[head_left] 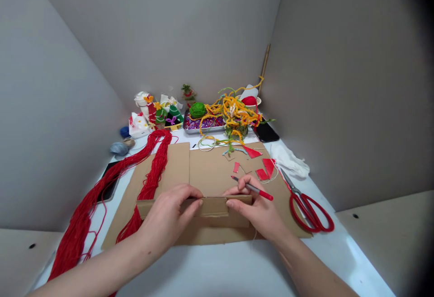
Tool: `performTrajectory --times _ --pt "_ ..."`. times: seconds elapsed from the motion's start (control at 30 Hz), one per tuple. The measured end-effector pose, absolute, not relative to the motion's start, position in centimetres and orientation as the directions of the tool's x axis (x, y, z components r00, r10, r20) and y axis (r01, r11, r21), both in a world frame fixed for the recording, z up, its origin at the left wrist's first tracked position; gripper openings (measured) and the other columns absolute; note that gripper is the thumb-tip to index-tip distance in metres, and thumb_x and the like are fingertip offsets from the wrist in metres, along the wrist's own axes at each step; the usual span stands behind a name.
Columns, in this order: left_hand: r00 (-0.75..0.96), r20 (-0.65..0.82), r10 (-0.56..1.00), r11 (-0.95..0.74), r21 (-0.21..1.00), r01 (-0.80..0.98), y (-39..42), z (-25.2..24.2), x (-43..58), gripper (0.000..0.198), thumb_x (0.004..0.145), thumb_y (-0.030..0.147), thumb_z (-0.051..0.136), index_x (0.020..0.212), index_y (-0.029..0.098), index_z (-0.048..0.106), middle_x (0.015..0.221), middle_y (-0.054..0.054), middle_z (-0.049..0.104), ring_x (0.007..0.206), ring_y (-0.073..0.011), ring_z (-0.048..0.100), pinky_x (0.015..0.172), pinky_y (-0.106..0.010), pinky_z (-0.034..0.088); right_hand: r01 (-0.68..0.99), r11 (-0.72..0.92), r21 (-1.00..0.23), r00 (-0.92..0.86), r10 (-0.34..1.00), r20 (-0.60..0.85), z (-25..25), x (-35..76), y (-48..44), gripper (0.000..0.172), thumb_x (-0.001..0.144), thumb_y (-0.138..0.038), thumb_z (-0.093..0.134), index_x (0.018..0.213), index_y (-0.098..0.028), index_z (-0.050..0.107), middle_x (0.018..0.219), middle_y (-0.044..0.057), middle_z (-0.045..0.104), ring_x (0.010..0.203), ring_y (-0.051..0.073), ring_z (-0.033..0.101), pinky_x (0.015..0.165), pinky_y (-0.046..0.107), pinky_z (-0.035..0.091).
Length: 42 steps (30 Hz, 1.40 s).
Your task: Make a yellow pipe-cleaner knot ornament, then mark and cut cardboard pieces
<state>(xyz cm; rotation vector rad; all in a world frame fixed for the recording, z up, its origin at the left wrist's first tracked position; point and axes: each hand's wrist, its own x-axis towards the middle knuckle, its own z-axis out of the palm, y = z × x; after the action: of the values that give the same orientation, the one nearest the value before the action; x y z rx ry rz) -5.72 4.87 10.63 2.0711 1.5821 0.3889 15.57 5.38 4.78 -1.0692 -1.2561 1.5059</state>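
Between thumb and fingers, my left hand [174, 206] pinches the upper edge of a folded cardboard piece [214, 209]. On the right part of that same edge, my right hand [256, 206] is closed too, with a red pen [259, 191] tucked among its fingers, its tip pointing left. The folded piece is held up over a large flat cardboard sheet [213, 168]. A skein of red yarn [154, 175] lies across the sheet's left part and passes behind the folded piece. Red cut pieces [269, 168] lie beyond my right hand.
Red-handled scissors [310, 213] rest at the right, near a white cloth [290, 160]. A phone [110, 181] lies under the yarn at left. Behind are a tray of beads [203, 129], a green yarn ball [197, 110] and tangled yellow yarn [237, 111]. Grey walls [356, 84] enclose the table.
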Motion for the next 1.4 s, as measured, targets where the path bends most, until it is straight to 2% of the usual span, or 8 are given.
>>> performTrajectory --times 0.57,1.1,1.4 --pt "0.363 -0.045 0.931 -0.28 0.548 0.788 4.66 10.77 -6.12 0.013 0.085 0.02 0.046 0.082 0.022 0.058 0.082 -0.001 0.064 0.078 -0.0154 0.059 0.068 -0.025 0.041 -0.094 -0.073 -0.993 -0.281 0.959 -0.044 4.85 15.6 5.25 0.033 0.074 -0.02 0.063 0.082 -0.025 0.032 0.086 0.0 0.072 0.083 0.016 0.065 0.077 0.031 0.046" --pt "0.347 -0.089 0.934 -0.245 0.547 0.8 5.07 11.1 -5.77 0.014 0.086 0.023 0.045 0.081 0.022 0.058 0.081 -0.001 0.064 0.078 -0.0155 0.059 0.069 -0.025 0.041 -0.07 -0.077 -0.995 -0.239 0.969 -0.059 4.84 15.64 5.38 0.033 0.073 -0.02 0.066 0.08 -0.024 0.034 0.086 0.0 0.072 0.083 0.017 0.065 0.076 0.033 0.049" --pt "0.319 -0.114 0.941 -0.218 0.519 0.827 4.99 11.21 -5.62 0.014 0.084 0.023 0.046 0.08 0.023 0.059 0.081 0.0 0.066 0.075 -0.0157 0.06 0.067 -0.024 0.042 -0.072 -0.049 -0.996 -0.232 0.972 -0.032 4.78 15.71 5.4 0.032 0.072 -0.02 0.066 0.08 -0.025 0.035 0.085 0.0 0.073 0.091 0.019 0.065 0.088 0.036 0.046"
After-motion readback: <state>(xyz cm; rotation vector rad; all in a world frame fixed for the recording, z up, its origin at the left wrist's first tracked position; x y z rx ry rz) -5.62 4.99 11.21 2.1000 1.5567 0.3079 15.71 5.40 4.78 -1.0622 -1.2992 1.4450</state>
